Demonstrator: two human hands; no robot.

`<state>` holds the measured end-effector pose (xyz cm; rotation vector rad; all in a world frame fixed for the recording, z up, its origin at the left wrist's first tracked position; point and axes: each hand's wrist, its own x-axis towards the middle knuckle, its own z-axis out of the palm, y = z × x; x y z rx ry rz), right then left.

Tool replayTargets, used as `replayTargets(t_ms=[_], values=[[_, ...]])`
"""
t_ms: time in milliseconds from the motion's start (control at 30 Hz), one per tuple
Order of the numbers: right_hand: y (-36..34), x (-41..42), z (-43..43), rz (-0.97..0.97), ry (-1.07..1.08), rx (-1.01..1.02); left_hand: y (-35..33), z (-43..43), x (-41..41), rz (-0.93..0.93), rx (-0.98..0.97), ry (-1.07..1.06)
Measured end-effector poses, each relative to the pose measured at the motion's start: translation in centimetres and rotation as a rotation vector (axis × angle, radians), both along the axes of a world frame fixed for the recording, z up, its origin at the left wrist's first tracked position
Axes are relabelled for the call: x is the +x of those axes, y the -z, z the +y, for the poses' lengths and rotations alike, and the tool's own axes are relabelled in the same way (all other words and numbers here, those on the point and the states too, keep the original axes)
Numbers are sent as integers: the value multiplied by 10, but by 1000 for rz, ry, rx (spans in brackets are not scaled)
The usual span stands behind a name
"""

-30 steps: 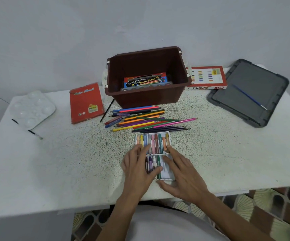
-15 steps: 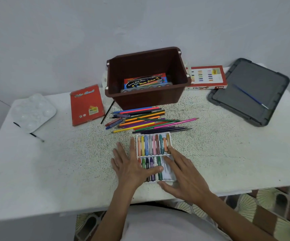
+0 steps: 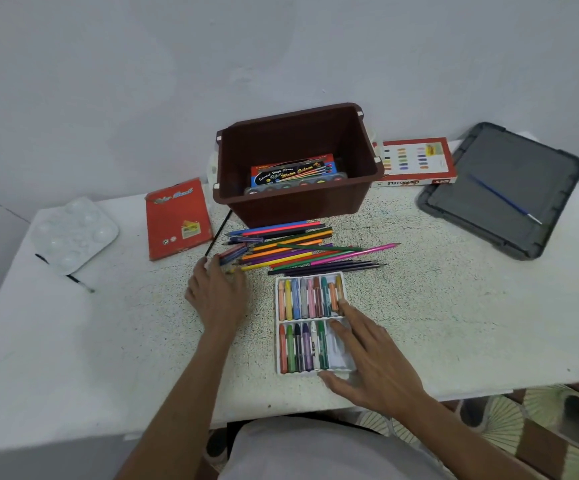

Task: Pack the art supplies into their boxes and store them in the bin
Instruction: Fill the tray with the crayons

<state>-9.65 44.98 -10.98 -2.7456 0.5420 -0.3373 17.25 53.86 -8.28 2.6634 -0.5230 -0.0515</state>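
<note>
Right now the left hand [image 3: 217, 296] lies on the speckled white table [image 3: 437, 306] with its fingers loosely extended, tips at the left ends of the loose colour pencils [image 3: 298, 249]; it grips nothing that shows. The right hand [image 3: 367, 362] is spread flat, fingers resting on the right side of the open pastel tray [image 3: 310, 323] and thumb at the tray's near edge. The tray lies just in front of the pencils, its crayons in two rows. Behind the pencils stands the brown bin [image 3: 298, 209] with a water colour box [image 3: 293, 173] inside. A red pencil box [image 3: 177, 220] lies left of the bin, an oil pastels box [image 3: 416, 161] right of it, beside the grey lid [image 3: 503, 188].
</note>
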Motion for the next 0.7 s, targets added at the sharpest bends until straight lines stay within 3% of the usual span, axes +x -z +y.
replayTargets(t_ms=[300, 700], values=[[-2, -1, 0, 24, 4, -2, 1, 5, 12, -165, 32, 34], [-4, 1, 0, 55, 6, 16, -15, 4, 20, -9, 72, 47]])
